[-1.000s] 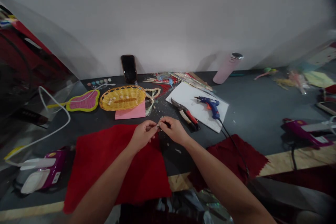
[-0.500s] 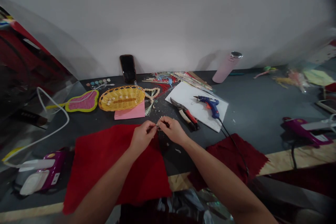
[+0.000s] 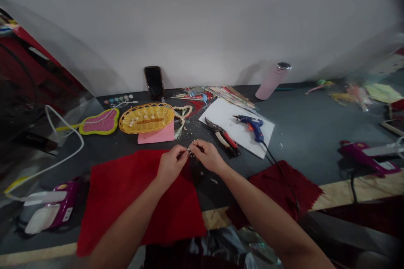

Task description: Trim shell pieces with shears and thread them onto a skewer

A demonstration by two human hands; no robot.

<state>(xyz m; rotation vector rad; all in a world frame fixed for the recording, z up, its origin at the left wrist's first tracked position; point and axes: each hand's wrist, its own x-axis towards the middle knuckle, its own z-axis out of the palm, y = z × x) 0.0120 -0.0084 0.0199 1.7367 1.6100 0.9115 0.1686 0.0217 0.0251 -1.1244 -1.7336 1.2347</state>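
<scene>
My left hand (image 3: pixel 172 162) and my right hand (image 3: pixel 206 155) meet fingertip to fingertip over the dark table, at the upper right corner of a red cloth (image 3: pixel 126 189). Both are closed in a pinch on a tiny pale piece (image 3: pixel 190 150), too small to name and mostly covered by the fingers. A few more pale crumbs lie around the fingertips. Just right of my right hand rest pruning shears (image 3: pixel 223 136) with red and white handles. Beyond my left hand stands a yellow wicker basket (image 3: pixel 147 118) with several small pale pieces in it, partly over a pink pad (image 3: pixel 157 135).
A blue glue gun (image 3: pixel 251 126) lies on a white sheet (image 3: pixel 221 111), its cord running over a dark red cloth (image 3: pixel 285 187). Thin sticks, a beaded string (image 3: pixel 183 113), a phone (image 3: pixel 154 83) and a pink tumbler (image 3: pixel 273 80) stand or lie near the partition. Purple devices (image 3: pixel 65 201) sit at both sides.
Both hands stay pinched together at the same spot, with only slight finger movement. Nothing else on the table has visibly moved.
</scene>
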